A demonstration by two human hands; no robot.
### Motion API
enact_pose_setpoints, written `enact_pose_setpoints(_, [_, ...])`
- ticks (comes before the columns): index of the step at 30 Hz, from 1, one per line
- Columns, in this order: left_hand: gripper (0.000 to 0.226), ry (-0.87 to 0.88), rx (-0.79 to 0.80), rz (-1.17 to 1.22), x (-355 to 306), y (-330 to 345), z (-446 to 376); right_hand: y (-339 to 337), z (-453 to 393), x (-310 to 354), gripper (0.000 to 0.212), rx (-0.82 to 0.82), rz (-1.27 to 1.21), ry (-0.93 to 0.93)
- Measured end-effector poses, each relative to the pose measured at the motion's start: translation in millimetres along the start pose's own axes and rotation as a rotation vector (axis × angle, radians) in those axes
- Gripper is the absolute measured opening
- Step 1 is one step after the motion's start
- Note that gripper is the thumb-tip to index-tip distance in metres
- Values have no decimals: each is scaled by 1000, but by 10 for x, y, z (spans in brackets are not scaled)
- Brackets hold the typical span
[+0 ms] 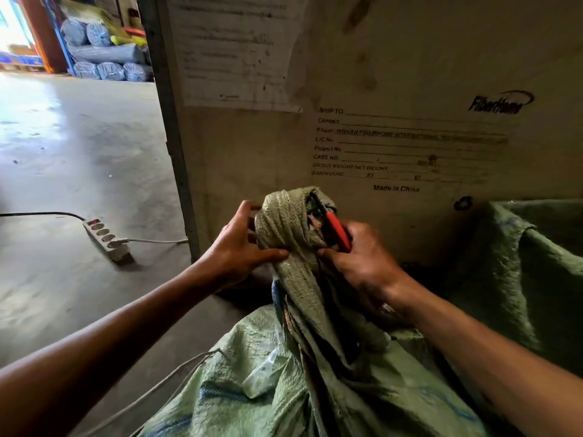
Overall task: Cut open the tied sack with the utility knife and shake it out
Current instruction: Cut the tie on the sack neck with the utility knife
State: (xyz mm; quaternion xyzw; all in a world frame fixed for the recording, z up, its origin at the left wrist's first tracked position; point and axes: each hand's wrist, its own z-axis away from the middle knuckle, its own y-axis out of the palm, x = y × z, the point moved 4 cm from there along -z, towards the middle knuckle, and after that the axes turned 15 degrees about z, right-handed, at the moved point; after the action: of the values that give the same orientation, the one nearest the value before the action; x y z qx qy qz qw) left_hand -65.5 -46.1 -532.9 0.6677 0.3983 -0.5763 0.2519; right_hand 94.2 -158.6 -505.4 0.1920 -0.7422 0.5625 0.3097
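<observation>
Sack (315, 357) before crate (394, 74); power strip (105, 236) left.

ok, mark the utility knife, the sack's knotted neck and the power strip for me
utility knife (338, 230), head view, on the red handle above the right hand.
knotted neck (284, 220), head view, on the twisted green weave between both hands.
power strip (105, 236), head view, on its socket row, lying on the floor.
</observation>
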Motion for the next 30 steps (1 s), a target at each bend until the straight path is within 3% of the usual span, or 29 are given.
enact_pose_setpoints(4, [74,-51,38,83,-26,-63,-37,-138,-56,-120,14,6,124,50])
enact_pose_setpoints(8, [67,-70,-183,1,-63,-61,-47,-259,-33,-76,25,-154,101,115])
enact_pose_setpoints(11, [68,-144,-271,53,-98,-17,-76,-68,75,50,40,9,-30,123])
enact_pose_setpoints(14, [60,-129,-171,194,-227,113,-100,131,173,123,24,73,-206,67])
enact_pose_setpoints(16, [55,-47,-209,176,-294,104,-103,97,174,137,18,56,-262,75])
enact_pose_setpoints(18, [75,-107,-275,143,-211,2,-133,16,138,109,20,80,-302,106])
enact_pose_setpoints(20, [102,-296,-98,216,-113,17,-107,-55,104,54,24,103,-254,149])
enact_pose_setpoints(22, [97,-363,89,323,-22,69,-87,-64,94,25,27,115,-227,159])
enact_pose_setpoints(23, [90,-335,103,337,-20,70,-92,-64,99,24,26,114,-232,157])
enact_pose_setpoints(25, [86,-251,4,245,-16,-8,-151,-79,111,38,20,79,-171,157])
enact_pose_setpoints(27, [93,-190,-144,93,-16,-122,-197,-117,102,42,20,37,100,153])
enact_pose_setpoints(30, [91,-130,-315,-111,-16,-277,-193,-112,112,155,13,150,357,124])
